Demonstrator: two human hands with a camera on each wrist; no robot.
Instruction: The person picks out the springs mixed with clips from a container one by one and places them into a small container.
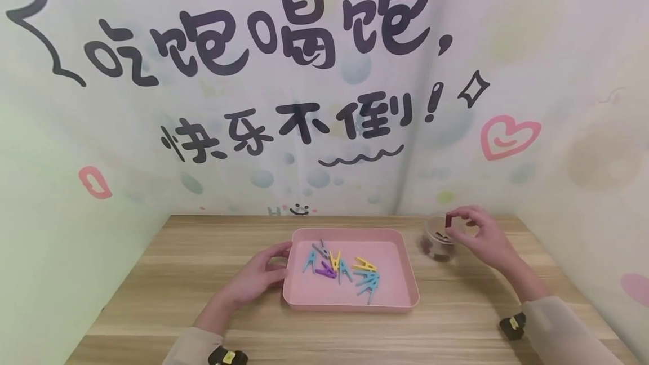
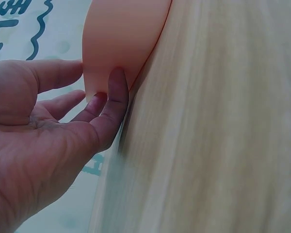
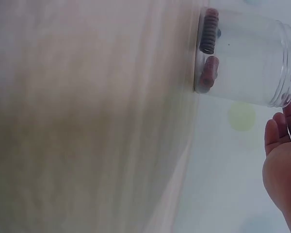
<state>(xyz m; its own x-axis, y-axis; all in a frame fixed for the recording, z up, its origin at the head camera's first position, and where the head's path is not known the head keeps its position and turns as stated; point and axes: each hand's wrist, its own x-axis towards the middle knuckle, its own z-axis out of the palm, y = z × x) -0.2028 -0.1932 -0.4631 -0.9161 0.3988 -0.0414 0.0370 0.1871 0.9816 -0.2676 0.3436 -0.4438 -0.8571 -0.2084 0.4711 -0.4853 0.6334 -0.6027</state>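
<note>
A small dark red piece (image 1: 448,221), too small to identify, is pinched between the thumb and fingers of my right hand (image 1: 484,239), at the mouth of a clear round jar (image 1: 440,251). Inside the jar, the right wrist view shows a dark coil spring (image 3: 209,32) and a reddish-brown piece (image 3: 210,73) at the bottom. My left hand (image 1: 256,275) rests its fingers against the left side of a pink tray (image 1: 390,286). In the left wrist view those fingertips touch the tray's outer wall (image 2: 121,39). Several clothespins (image 1: 334,261) in blue, yellow, purple and grey lie in the tray.
The wood-grain table (image 1: 355,337) carries both the tray and the jar, which stands to the tray's right. A printed curtain-like wall (image 1: 304,185) with large black characters rises behind the table's back edge. Black wrist bands (image 1: 513,325) sit at the sleeves.
</note>
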